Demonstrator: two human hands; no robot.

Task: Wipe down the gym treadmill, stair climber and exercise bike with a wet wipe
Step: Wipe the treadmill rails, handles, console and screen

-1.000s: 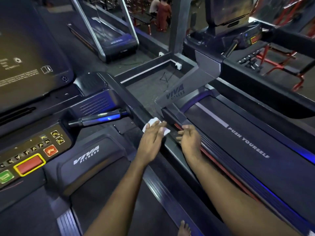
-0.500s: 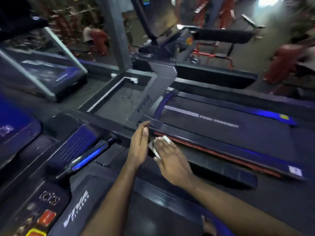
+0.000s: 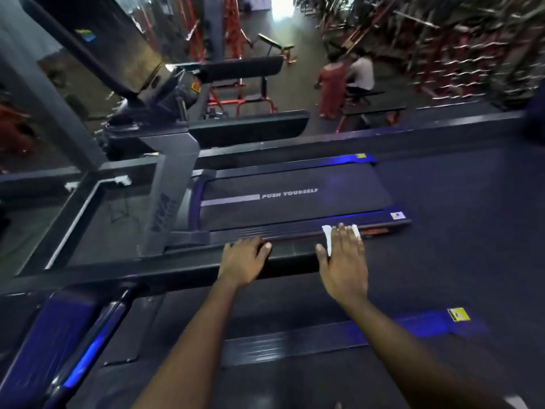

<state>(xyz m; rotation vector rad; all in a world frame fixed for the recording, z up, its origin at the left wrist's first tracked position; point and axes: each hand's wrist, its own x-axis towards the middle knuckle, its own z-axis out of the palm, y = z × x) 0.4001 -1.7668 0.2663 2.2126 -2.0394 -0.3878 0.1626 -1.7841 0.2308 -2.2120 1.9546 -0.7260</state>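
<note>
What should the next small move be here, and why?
Probably slide the right hand, pressed flat on the wet wipe, rightward along the treadmill's side rail to its end by the yellow sticker. The wipe sits short of that end, so a short stretch of rail lies ahead of it.

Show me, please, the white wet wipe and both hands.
white wet wipe (image 3: 327,239): head view, strip showing beside the index finger.
right hand (image 3: 345,261): head view, back of hand.
left hand (image 3: 243,259): head view, back of hand.
</note>
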